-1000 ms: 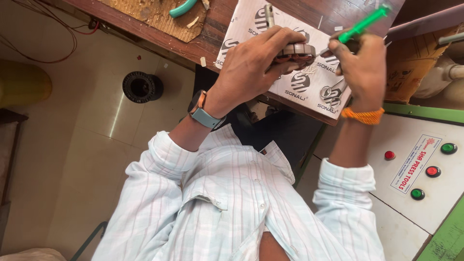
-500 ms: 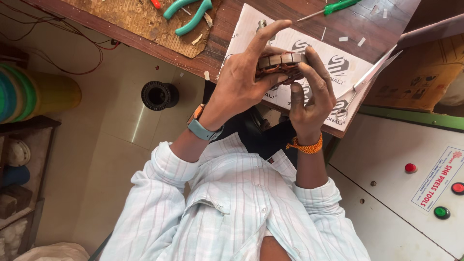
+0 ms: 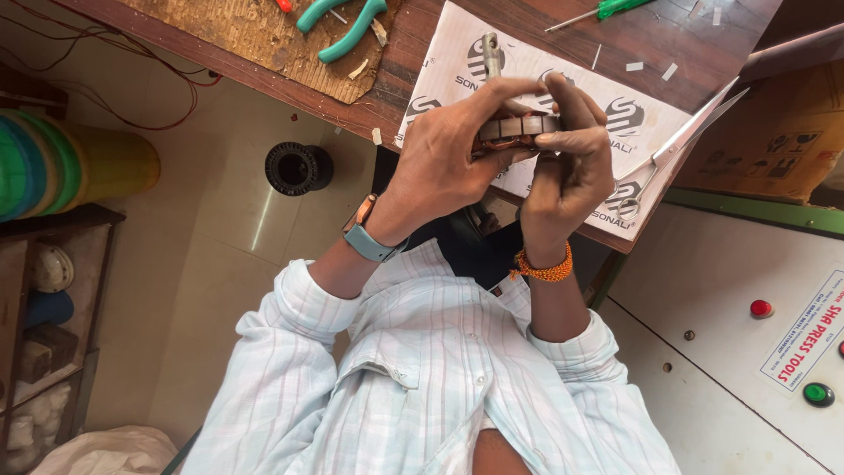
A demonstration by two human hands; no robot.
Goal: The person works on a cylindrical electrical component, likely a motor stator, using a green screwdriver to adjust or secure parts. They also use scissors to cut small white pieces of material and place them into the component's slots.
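Note:
Both hands hold a small motor armature (image 3: pixel 519 127) with copper windings and a steel shaft (image 3: pixel 491 53) sticking up, just above the edge of a wooden table (image 3: pixel 712 44). My left hand (image 3: pixel 444 163), with a watch on its wrist, wraps the armature from the left, fingers over the top. My right hand (image 3: pixel 571 167), with an orange thread band on its wrist, grips it from the right, thumb pressed on the core. Under them lies a white printed sheet (image 3: pixel 655 119).
A green-handled screwdriver (image 3: pixel 607 9) and green-handled pliers (image 3: pixel 343 22) lie on the table's far side, scissors (image 3: pixel 677 145) on the sheet's right edge. A black round part (image 3: pixel 294 167) sits on the floor. A grey control panel (image 3: pixel 730 352) with red and green buttons stands at right.
My right hand has let go of the green screwdriver, which now lies on the table, and has joined my left hand on the armature. The view has shifted left.

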